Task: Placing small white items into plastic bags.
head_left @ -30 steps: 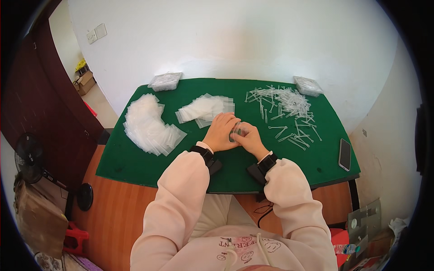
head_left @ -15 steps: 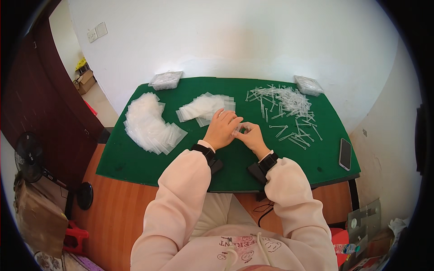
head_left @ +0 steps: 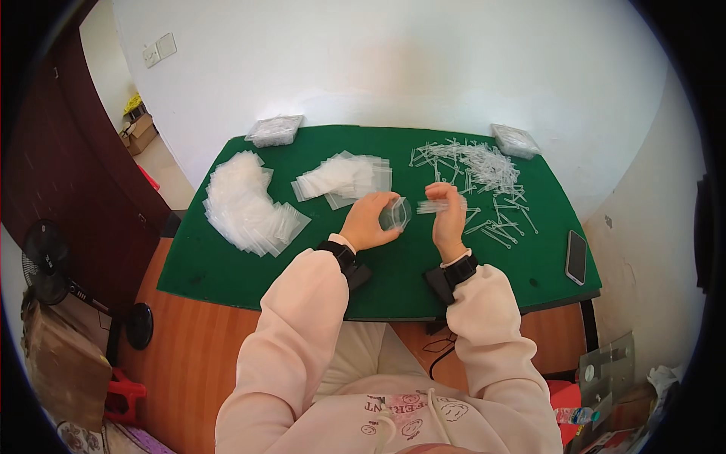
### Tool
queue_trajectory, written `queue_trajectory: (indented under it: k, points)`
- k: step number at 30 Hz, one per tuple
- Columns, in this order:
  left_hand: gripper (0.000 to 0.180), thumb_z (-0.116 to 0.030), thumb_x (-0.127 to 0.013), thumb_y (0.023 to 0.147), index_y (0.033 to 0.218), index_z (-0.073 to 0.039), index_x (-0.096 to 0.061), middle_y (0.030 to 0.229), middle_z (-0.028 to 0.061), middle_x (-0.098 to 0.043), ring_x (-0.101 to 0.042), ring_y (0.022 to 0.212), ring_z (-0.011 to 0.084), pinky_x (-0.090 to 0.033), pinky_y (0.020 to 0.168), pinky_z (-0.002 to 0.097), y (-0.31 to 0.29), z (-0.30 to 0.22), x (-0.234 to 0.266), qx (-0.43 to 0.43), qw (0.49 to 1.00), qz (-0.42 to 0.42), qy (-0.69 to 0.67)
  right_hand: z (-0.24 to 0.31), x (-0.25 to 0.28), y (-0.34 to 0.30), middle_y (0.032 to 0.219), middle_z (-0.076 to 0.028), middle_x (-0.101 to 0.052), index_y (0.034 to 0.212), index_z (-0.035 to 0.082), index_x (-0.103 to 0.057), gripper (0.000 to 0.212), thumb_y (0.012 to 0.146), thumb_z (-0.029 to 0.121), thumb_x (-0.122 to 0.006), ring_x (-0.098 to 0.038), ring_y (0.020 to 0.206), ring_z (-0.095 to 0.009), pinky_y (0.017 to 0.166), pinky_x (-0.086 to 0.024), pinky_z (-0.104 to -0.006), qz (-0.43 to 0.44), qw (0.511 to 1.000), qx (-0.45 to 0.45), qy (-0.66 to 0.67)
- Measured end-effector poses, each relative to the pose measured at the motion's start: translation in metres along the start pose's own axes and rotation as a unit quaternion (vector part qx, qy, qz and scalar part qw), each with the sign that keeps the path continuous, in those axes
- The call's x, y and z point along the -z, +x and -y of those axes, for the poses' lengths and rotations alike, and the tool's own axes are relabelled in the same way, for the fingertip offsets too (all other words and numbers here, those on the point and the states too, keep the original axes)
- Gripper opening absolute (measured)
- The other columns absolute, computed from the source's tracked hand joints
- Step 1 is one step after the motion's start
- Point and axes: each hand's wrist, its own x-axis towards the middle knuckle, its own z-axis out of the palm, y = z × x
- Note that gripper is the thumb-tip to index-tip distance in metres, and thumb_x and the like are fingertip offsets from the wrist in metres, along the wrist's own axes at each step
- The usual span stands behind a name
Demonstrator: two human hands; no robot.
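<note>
In my left hand (head_left: 366, 223), thumb and fingers curve round a small clear plastic bag (head_left: 395, 215), whose mouth gapes in a rounded shape. Across a gap to its right, my right hand (head_left: 450, 225) grips several thin clear plastic sticks (head_left: 428, 206), their ends pointing left toward the bag. Beyond that hand lies a loose pile of clear sticks (head_left: 488, 170), some with a small ring at one end. A fanned stack of flat clear bags (head_left: 344, 178) rests just past my left hand.
A larger spread of clear bags (head_left: 242, 203) covers the left of the green table (head_left: 219, 276). Clear packs stand at the back left (head_left: 276, 131) and back right (head_left: 516, 141), near the white wall. A phone (head_left: 576, 257) lies by the right edge.
My hands were together over something clear and have parted. The right hand has moved right and shows sticks in its grip; the bag in my left hand now gapes.
</note>
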Motion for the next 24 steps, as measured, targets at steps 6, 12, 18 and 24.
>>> queue_trajectory:
  k: [6, 12, 18, 24]
  points:
    - [0.060, -0.025, -0.073, 0.061, 0.112, -0.003, -0.050, 0.100, 0.0124, -0.056, -0.055, 0.092, 0.0290, -0.043, 0.082, 0.0356, 0.001, -0.007, -0.004, -0.008, 0.998, 0.056, -0.023, 0.014, 0.004, -0.004, 0.063, 0.000, -0.049, 0.071, 0.001, -0.054, 0.033, 0.090, 0.023, -0.038, -0.043, 0.054, -0.007, 0.050, -0.034, -0.0223, -0.009, 0.978, -0.175, 0.108]
    - [0.061, -0.026, -0.073, 0.062, 0.113, -0.003, -0.049, 0.099, 0.0126, -0.056, -0.055, 0.092, 0.0286, -0.043, 0.082, 0.0349, -0.001, -0.010, -0.007, 0.006, 0.999, 0.038, -0.033, 0.026, -0.007, -0.010, 0.056, 0.001, -0.042, 0.071, 0.002, -0.053, 0.028, 0.089, 0.021, -0.042, -0.036, 0.046, -0.006, 0.044, -0.029, -0.0221, 0.028, 0.984, -0.172, 0.034]
    - [0.058, -0.025, -0.073, 0.066, 0.113, -0.003, -0.047, 0.098, 0.0119, -0.056, -0.055, 0.092, 0.0274, -0.043, 0.082, 0.0349, -0.001, -0.009, -0.012, 0.017, 0.994, 0.056, -0.092, 0.011, -0.011, -0.017, 0.069, 0.000, -0.044, 0.092, 0.002, -0.052, 0.017, 0.088, 0.018, -0.047, -0.039, 0.060, -0.004, 0.052, -0.031, -0.0197, 0.120, 0.979, -0.055, -0.153]
    - [0.055, -0.024, -0.069, 0.072, 0.117, -0.006, -0.045, 0.105, 0.0095, -0.055, -0.053, 0.099, 0.0260, -0.040, 0.087, 0.0345, -0.002, 0.000, -0.013, 0.086, 0.959, 0.066, -0.263, 0.012, -0.004, -0.010, 0.086, -0.001, -0.047, 0.108, 0.004, -0.050, 0.025, 0.087, 0.018, -0.053, -0.041, 0.072, -0.006, 0.060, -0.033, -0.0194, 0.083, 0.994, -0.076, -0.006]
